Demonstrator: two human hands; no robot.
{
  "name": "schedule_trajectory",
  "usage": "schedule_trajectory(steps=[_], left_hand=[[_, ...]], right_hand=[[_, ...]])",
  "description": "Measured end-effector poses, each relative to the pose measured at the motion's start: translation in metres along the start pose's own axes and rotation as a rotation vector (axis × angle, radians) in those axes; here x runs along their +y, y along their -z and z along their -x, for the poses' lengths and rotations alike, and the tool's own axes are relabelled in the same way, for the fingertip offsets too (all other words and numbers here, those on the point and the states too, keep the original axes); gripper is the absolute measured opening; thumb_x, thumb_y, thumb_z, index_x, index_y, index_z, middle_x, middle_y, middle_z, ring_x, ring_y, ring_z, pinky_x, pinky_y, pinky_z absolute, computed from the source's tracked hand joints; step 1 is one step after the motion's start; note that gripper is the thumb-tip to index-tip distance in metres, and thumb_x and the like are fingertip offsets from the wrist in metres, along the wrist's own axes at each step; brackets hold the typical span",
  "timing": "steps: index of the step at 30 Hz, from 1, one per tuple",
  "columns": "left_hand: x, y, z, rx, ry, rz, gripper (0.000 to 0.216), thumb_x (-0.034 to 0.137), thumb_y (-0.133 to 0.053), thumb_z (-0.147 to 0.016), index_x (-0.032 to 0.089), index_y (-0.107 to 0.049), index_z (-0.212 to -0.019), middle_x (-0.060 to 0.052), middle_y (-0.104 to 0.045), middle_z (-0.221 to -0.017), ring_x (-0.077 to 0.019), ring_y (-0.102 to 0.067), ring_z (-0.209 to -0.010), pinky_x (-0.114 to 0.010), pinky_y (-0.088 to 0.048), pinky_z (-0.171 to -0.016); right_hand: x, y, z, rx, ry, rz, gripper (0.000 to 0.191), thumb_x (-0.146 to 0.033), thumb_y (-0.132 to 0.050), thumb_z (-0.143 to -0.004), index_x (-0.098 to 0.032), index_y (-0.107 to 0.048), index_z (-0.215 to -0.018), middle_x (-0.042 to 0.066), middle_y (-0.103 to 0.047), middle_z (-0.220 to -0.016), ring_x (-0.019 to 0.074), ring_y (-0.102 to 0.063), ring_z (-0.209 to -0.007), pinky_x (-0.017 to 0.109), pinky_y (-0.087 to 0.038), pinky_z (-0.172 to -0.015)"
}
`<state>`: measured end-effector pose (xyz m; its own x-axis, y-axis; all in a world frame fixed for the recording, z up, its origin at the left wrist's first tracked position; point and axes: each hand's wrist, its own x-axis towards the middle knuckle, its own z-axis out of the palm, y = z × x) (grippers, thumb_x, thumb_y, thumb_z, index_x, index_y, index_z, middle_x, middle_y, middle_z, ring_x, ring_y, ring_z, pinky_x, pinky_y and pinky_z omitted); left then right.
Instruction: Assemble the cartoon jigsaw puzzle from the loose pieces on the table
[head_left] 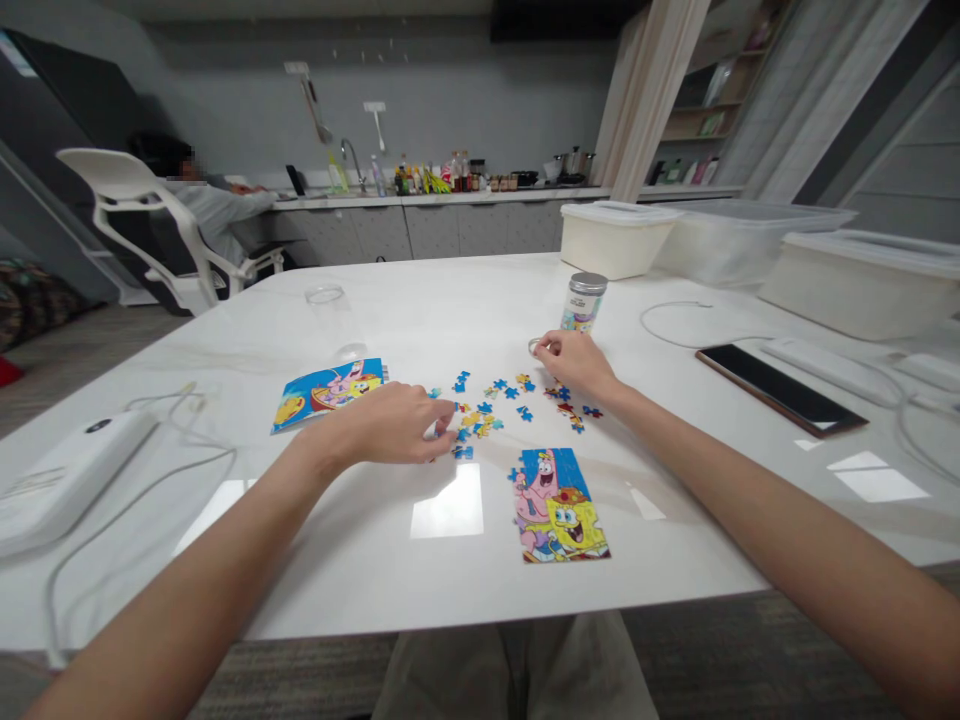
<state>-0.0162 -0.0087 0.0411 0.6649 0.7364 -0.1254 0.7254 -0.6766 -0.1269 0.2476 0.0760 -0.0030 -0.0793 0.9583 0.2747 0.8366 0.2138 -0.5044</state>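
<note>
My left hand (401, 425) hovers low at the left of the loose jigsaw pieces (484, 410), its fingers bent and apart with nothing seen between them. The fingertips of my right hand (576, 358) are pinched together beside a small shiny ring-shaped thing (533, 346); whether they grip it is unclear. Below the loose pieces lies a partly joined jigsaw puzzle (559, 505) with a pink and a yellow cartoon figure, its left edge uneven. A matching picture sheet (328, 392) is behind my left wrist. Behind my right hand stands a jar with a silver lid (586, 290).
A clear container (328, 310) stands at back left. Pale storage boxes (616, 240) occupy the back right. A phone (780, 385) and a power strip (829, 370) with cables lie right, and a white device (75, 475) left. A person (217, 215) sits beyond the table.
</note>
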Motion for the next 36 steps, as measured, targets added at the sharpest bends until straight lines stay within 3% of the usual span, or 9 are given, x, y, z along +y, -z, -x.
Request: schedule_trajectory(steps=[3, 9, 15, 20, 27, 32, 36], left_hand=[[0.006, -0.001, -0.002, 0.017, -0.025, -0.032, 0.028, 0.031, -0.038, -0.092, 0.021, -0.063, -0.092, -0.003, -0.06, -0.057, -0.0186, -0.055, -0.05, -0.031, -0.034, -0.053], [-0.014, -0.002, 0.002, 0.009, 0.155, -0.086, 0.03, 0.028, -0.035, -0.091, 0.02, -0.063, -0.097, -0.003, -0.058, -0.053, -0.021, -0.055, -0.047, -0.031, -0.035, -0.051], [-0.016, -0.004, 0.004, -0.023, 0.106, -0.033, 0.034, 0.031, -0.033, -0.094, 0.022, -0.064, -0.102, -0.004, -0.062, -0.058, -0.0214, -0.061, -0.055, -0.03, -0.036, -0.055], [-0.012, -0.005, 0.004, -0.029, 0.087, 0.003, 0.032, 0.036, -0.044, -0.09, 0.023, -0.063, -0.111, -0.007, -0.065, -0.07, -0.0226, -0.064, -0.062, -0.031, -0.041, -0.058], [-0.019, -0.011, 0.004, 0.011, 0.104, 0.058, 0.03, 0.038, -0.046, -0.09, 0.023, -0.064, -0.109, -0.005, -0.067, -0.071, -0.0224, -0.065, -0.064, -0.031, -0.045, -0.06], [-0.013, -0.025, -0.008, 0.25, 0.09, 0.045, 0.033, 0.033, -0.035, -0.097, 0.016, -0.06, -0.11, -0.012, -0.066, -0.108, -0.0234, -0.065, -0.092, -0.036, -0.051, -0.079], [-0.009, -0.039, -0.022, 0.294, 0.027, 0.084, 0.041, 0.034, -0.03, -0.101, 0.011, -0.052, -0.126, -0.017, -0.058, -0.131, -0.0248, -0.058, -0.116, -0.041, -0.046, -0.099]], right_hand=[[0.0, 0.001, 0.0, -0.008, 0.006, 0.009, 0.018, -0.022, -0.056, -0.082, -0.018, -0.073, -0.086, 0.005, -0.072, -0.077, 0.0178, -0.06, -0.067, 0.027, -0.035, -0.059], [0.003, 0.0, -0.001, -0.006, 0.011, 0.026, 0.019, -0.024, -0.055, -0.084, -0.018, -0.072, -0.083, 0.006, -0.073, -0.081, 0.0184, -0.06, -0.071, 0.026, -0.036, -0.06], [0.003, 0.0, -0.001, -0.022, 0.003, 0.029, 0.02, -0.024, -0.054, -0.085, -0.018, -0.072, -0.085, 0.005, -0.073, -0.079, 0.0176, -0.06, -0.068, 0.026, -0.035, -0.058], [0.001, 0.0, 0.0, -0.02, 0.002, 0.035, 0.019, -0.023, -0.055, -0.084, -0.018, -0.073, -0.085, 0.005, -0.073, -0.081, 0.0182, -0.06, -0.07, 0.026, -0.035, -0.059], [0.005, 0.0, -0.003, 0.006, -0.022, 0.035, 0.022, -0.026, -0.053, -0.084, -0.018, -0.073, -0.087, 0.006, -0.074, -0.083, 0.0186, -0.061, -0.072, 0.026, -0.036, -0.059], [0.008, 0.0, -0.005, 0.009, -0.037, 0.033, 0.022, -0.026, -0.053, -0.084, -0.018, -0.073, -0.088, 0.006, -0.073, -0.082, 0.0182, -0.061, -0.071, 0.026, -0.036, -0.06], [0.006, 0.001, -0.004, 0.01, -0.042, 0.036, 0.022, -0.028, -0.053, -0.085, -0.018, -0.072, -0.088, 0.006, -0.073, -0.083, 0.0185, -0.061, -0.073, 0.026, -0.036, -0.06]])
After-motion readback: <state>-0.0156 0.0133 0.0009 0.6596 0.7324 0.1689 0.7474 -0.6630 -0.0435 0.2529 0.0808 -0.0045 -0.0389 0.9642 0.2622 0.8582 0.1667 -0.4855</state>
